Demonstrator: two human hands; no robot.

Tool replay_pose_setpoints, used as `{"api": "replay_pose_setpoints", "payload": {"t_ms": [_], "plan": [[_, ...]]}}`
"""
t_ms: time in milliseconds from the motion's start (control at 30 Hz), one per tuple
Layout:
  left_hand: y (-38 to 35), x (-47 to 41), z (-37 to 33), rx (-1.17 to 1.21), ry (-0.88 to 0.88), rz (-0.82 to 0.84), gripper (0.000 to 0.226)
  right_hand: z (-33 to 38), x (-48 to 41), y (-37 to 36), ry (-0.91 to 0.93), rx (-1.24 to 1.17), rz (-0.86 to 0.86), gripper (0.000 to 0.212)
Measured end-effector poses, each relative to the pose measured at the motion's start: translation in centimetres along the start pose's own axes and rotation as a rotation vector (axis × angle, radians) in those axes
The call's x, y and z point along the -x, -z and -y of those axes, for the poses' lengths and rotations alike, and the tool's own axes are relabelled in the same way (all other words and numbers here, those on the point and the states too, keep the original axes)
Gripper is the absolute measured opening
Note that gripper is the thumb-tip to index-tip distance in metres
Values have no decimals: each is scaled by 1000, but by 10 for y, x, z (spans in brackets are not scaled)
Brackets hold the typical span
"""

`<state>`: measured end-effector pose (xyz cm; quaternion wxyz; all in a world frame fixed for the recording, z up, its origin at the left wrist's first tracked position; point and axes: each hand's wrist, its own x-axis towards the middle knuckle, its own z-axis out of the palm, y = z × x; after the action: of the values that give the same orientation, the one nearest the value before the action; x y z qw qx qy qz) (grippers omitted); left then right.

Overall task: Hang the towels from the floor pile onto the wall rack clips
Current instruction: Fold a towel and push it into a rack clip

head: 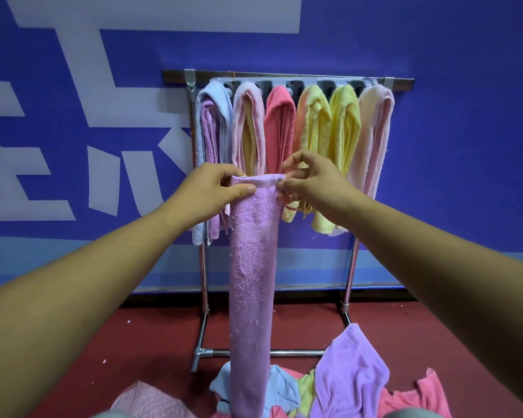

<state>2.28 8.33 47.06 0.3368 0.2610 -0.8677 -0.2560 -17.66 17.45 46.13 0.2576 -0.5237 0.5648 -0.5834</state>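
Centrally, purple towel (pixel 252 267) pinched at top by left hand (pixel 215 188) and right hand (pixel 314 179), lower end lost in floor pile (pixel 349 372), rack clips (pixel 295 85) mostly hidden by hung towels (pixel 280 128).

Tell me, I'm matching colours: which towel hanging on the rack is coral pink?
The coral towel, third from the left on the rack, between a pale pink towel and a yellow towel.
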Motion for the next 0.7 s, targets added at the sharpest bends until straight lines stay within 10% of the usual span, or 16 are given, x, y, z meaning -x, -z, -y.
{"api": "replay_pose_setpoints", "payload": {"t_ms": [300, 700], "plan": [[-5, 0, -8, 103, -16, 61, 16, 36, -3, 2, 108, 627, 356, 25], [-70, 39, 55, 235, 227, 349, 22, 68, -11, 2, 340, 1032, 272, 8]]}}
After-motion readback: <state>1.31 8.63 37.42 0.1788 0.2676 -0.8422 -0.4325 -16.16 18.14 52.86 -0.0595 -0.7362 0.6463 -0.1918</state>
